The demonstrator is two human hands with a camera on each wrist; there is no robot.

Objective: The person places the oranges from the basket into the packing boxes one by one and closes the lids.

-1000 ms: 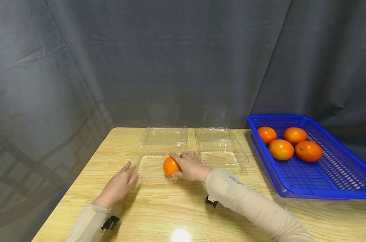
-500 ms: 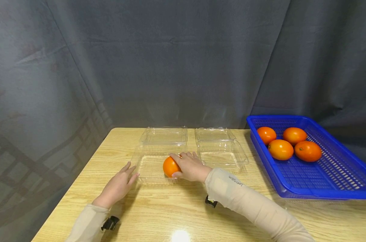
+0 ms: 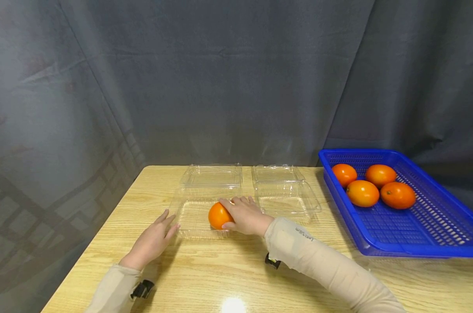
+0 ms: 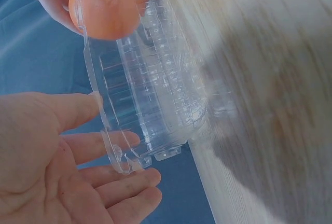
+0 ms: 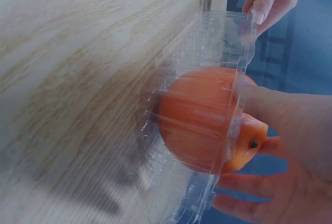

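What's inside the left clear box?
One orange fruit, with the right hand holding it. The hand covers part of it, and from above the fruit hides the bit of box right under it.

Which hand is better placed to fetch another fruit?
Probably the right hand: it is nearer the basket, though it must first release its fruit. The left hand, touching the clear box, is farther.

The orange fruit (image 3: 218, 216) is smooth and glossy, the clamshell container (image 3: 193, 216) thin, ribbed, shiny clear plastic, the basket (image 3: 424, 251) perforated plastic, the table (image 3: 201, 274) glossy grained wood, the curtain (image 3: 236, 87) matt cloth.
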